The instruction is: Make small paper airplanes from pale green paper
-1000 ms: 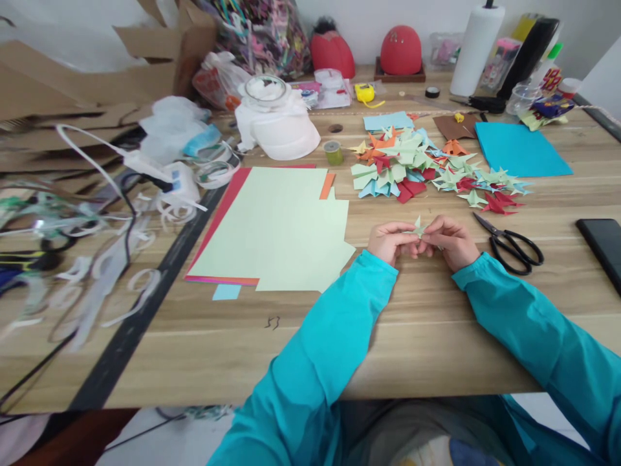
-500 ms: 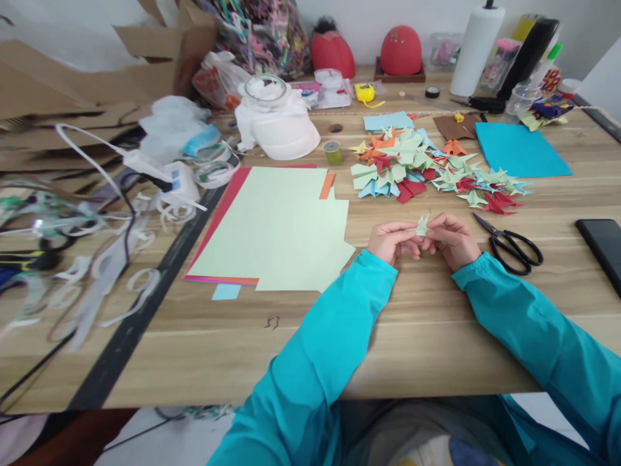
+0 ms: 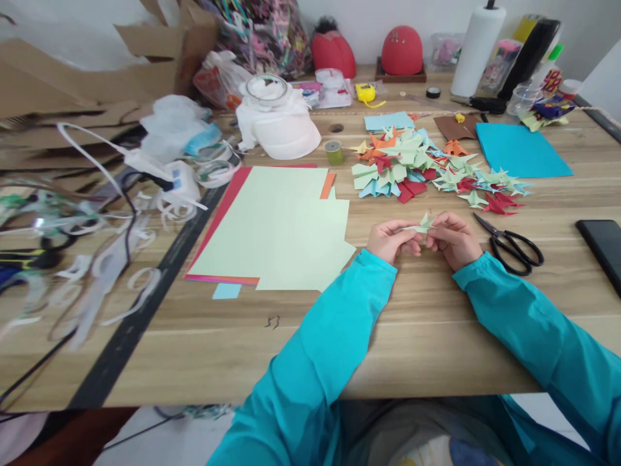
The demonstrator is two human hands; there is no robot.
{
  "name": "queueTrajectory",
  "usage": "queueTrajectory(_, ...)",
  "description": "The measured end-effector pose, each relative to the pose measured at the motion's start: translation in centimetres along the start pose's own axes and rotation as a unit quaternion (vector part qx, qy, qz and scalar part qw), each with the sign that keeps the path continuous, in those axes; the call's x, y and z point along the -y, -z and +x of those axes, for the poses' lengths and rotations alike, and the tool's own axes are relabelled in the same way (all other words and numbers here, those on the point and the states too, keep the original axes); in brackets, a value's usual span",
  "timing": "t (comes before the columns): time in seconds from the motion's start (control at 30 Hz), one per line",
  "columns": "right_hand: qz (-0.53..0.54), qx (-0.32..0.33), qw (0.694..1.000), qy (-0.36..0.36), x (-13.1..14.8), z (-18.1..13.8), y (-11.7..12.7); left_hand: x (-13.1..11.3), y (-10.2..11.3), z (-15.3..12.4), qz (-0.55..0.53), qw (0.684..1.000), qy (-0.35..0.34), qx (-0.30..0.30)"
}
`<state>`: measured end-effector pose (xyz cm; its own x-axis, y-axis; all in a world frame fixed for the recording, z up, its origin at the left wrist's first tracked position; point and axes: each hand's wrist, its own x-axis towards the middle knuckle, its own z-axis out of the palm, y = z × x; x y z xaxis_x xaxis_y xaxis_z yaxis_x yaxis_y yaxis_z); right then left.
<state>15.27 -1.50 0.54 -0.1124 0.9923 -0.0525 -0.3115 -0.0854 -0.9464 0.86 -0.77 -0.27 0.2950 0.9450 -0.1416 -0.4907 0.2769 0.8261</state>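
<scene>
My left hand (image 3: pixel 391 240) and my right hand (image 3: pixel 453 238) meet over the wooden table (image 3: pixel 398 323), both pinching a small pale green folded paper piece (image 3: pixel 421 225) between their fingertips. The piece is held just above the tabletop, its points spread sideways. Both arms wear teal sleeves. A pile of folded paper shapes (image 3: pixel 427 169) in green, red, orange and blue lies just beyond the hands. Large pale green sheets (image 3: pixel 279 226) lie to the left of my left hand.
Black scissors (image 3: pixel 512 244) lie right of my right hand, a black phone (image 3: pixel 604 246) farther right. A blue sheet (image 3: pixel 519 150), paper towel roll (image 3: pixel 477 50), small green spool (image 3: pixel 333 152) and white container (image 3: pixel 276 120) stand at the back. Cardboard, cables and plastic strips clutter the left.
The folded piece has been turned in my fingers, from standing upright to lying flatter with its points sideways. Both hands stay in the same spot.
</scene>
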Motion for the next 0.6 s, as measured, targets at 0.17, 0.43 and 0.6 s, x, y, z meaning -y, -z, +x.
queueTrajectory(0.17,0.0,0.007,1.0,0.002,-0.07,0.01,0.06,0.18,0.09,0.06,0.007,1.0,-0.008,0.01)
queueTrajectory(0.43,0.013,0.001,1.0,0.0,-0.03,0.07,0.09,-0.12,-0.03,-0.21,-0.021,0.999,0.001,0.026)
queueTrajectory(0.6,0.011,-0.007,1.0,-0.005,-0.01,0.03,0.05,-0.3,-0.03,-0.14,-0.026,0.999,0.011,0.026)
